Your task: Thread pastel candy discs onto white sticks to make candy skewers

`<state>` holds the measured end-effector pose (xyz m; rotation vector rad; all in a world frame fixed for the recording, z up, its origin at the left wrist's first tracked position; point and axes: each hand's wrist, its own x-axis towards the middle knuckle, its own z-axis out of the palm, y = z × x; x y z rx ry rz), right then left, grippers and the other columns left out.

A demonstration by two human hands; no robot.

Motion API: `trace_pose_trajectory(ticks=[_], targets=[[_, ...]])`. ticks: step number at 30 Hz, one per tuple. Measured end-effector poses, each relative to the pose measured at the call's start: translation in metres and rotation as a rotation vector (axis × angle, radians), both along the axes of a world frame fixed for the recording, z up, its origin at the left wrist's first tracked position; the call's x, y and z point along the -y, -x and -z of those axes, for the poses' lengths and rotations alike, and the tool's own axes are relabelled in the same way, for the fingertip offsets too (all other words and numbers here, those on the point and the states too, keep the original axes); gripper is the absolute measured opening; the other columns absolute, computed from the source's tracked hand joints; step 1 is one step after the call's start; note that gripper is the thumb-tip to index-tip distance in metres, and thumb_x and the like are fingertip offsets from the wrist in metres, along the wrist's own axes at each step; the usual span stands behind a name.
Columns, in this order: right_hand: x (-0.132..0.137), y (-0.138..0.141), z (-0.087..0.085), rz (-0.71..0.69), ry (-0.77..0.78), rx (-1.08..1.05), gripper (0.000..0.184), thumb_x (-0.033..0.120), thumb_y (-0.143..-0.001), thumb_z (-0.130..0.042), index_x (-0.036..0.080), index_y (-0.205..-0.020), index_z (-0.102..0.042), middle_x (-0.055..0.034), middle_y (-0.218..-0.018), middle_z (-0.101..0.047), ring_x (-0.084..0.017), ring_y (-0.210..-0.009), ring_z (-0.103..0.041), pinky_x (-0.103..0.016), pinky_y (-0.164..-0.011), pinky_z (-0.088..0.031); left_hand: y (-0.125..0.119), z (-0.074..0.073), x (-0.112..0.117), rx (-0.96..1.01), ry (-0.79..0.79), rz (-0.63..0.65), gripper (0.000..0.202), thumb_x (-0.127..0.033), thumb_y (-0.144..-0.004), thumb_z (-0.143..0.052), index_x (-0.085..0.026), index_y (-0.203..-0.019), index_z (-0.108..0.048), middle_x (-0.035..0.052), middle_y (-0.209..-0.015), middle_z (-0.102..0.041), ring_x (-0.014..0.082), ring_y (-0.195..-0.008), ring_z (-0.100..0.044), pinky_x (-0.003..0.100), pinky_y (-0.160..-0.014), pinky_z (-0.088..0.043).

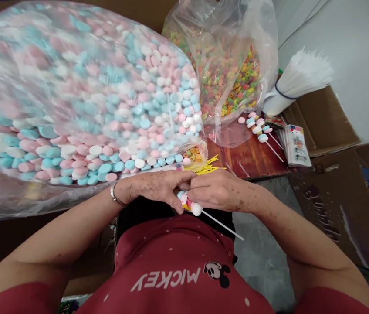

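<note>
Close to my lap, a candy skewer (196, 209) of pale round marshmallows on a white stick slants down to the right. Part of it is covered by a small printed wrapper with pink and yellow on it. My left hand (158, 188), with a bangle at the wrist, grips the skewer's upper end from the left. From the right, my right hand (217, 190) pinches at the same end, its fingertips meeting the left ones. The fingers hide the skewer's top. Just behind the hands lie yellow twist ties (208, 166).
A big clear bag of pink, blue and white marshmallows (106, 113) fills the left. Behind stands a bag of colored ring cereal (239, 87). To the right are finished-looking candy skewers (258, 126), printed bags (298, 146), white sticks in a jug (279, 98) and cardboard boxes (328, 200).
</note>
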<state>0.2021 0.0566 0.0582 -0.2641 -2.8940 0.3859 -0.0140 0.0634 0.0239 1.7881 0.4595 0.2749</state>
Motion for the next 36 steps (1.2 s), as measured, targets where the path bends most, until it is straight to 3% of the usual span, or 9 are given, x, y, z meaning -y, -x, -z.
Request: trace_pose_trajectory(ticks=[3, 5, 8, 12, 17, 20, 23, 28, 36], targets=[[0.000, 0.002, 0.006, 0.003, 0.026, -0.005, 0.029, 0.026, -0.101, -0.042, 0.014, -0.085, -0.064, -0.0022, -0.076, -0.060, -0.013, -0.070, -0.051, -0.026, -0.060, -0.033, -0.002, 0.002, -0.001, 0.032, 0.057, 0.019, 0.054, -0.049, -0.076, -0.075, -0.019, -0.119, -0.061, 0.0029, -0.088, -0.072, 0.0187, -0.080, -0.066, 0.028, -0.069, -0.053], [-0.001, 0.003, 0.008, 0.050, 0.104, -0.007, 0.028, 0.027, -0.100, -0.042, 0.015, -0.086, -0.062, -0.0029, -0.080, -0.061, -0.013, -0.071, -0.050, -0.025, -0.062, -0.035, -0.002, 0.003, -0.001, 0.016, -0.004, 0.021, 0.052, -0.047, -0.077, -0.075, -0.019, -0.118, -0.061, 0.0039, -0.091, -0.073, 0.0201, -0.084, -0.067, 0.030, -0.073, -0.054], [0.001, 0.001, 0.004, 0.218, 0.249, -0.032, 0.023, 0.023, -0.099, -0.040, 0.017, -0.088, -0.059, -0.0029, -0.083, -0.062, -0.013, -0.074, -0.052, -0.024, -0.066, -0.038, 0.003, 0.005, 0.001, -0.049, -0.258, -0.019, 0.039, -0.039, -0.083, -0.072, -0.018, -0.114, -0.061, 0.0048, -0.094, -0.071, 0.0193, -0.082, -0.066, 0.030, -0.073, -0.053], [0.008, -0.007, -0.006, 0.571, 0.330, 0.000, 0.012, 0.026, -0.097, -0.047, 0.018, -0.094, -0.056, -0.0013, -0.082, -0.063, -0.013, -0.069, -0.054, -0.024, -0.063, -0.037, 0.007, 0.005, 0.013, -0.073, -0.689, -0.174, 0.018, -0.025, -0.096, -0.052, -0.017, -0.112, -0.057, 0.0083, -0.095, -0.068, 0.0195, -0.084, -0.065, 0.031, -0.074, -0.053], [0.020, -0.018, -0.001, 0.559, 0.214, 0.202, 0.014, 0.029, -0.096, -0.054, 0.016, -0.095, -0.060, -0.0039, -0.082, -0.070, -0.014, -0.068, -0.061, -0.024, -0.058, -0.032, 0.003, 0.000, 0.027, -0.135, -1.001, -0.316, 0.020, -0.010, -0.096, -0.040, -0.016, -0.111, -0.051, 0.0088, -0.089, -0.066, 0.0188, -0.079, -0.064, 0.029, -0.067, -0.053], [0.025, -0.020, 0.009, 0.552, 0.030, 0.177, 0.014, 0.022, -0.096, -0.051, 0.016, -0.101, -0.063, -0.0047, -0.082, -0.073, -0.015, -0.067, -0.063, -0.025, -0.055, -0.029, -0.001, -0.001, 0.030, -0.203, -0.990, -0.346, 0.017, -0.023, -0.098, -0.045, -0.015, -0.112, -0.051, 0.0091, -0.089, -0.067, 0.0199, -0.075, -0.065, 0.031, -0.064, -0.053], [0.025, -0.020, 0.014, 0.568, -0.102, 0.109, 0.017, 0.019, -0.095, -0.051, 0.015, -0.105, -0.065, -0.0034, -0.076, -0.072, -0.014, -0.062, -0.062, -0.025, -0.053, -0.029, -0.002, 0.000, 0.029, -0.207, -0.950, -0.379, 0.029, -0.039, -0.096, -0.052, -0.015, -0.113, -0.053, 0.0085, -0.086, -0.068, 0.0212, -0.072, -0.066, 0.032, -0.063, -0.054], [0.024, -0.018, 0.014, 0.543, -0.226, 0.007, 0.042, 0.015, -0.096, -0.045, 0.017, -0.137, -0.051, -0.0020, -0.081, -0.074, -0.012, -0.065, -0.063, -0.024, -0.052, -0.033, -0.001, 0.002, 0.026, -0.110, -0.996, -0.472, 0.017, -0.028, -0.099, -0.047, -0.016, -0.107, -0.055, 0.0078, -0.086, -0.070, 0.0171, -0.069, -0.066, 0.025, -0.058, -0.049], [0.019, -0.020, 0.010, 0.437, -0.293, -0.116, 0.031, 0.012, -0.096, -0.046, 0.010, -0.123, -0.062, -0.0053, -0.081, -0.072, -0.012, -0.069, -0.063, -0.024, -0.054, -0.038, -0.002, 0.019, 0.023, -0.003, -0.974, -0.636, 0.025, -0.032, -0.096, -0.055, -0.018, -0.117, -0.056, 0.0043, -0.083, -0.073, 0.0141, -0.066, -0.068, 0.023, -0.060, -0.052]])
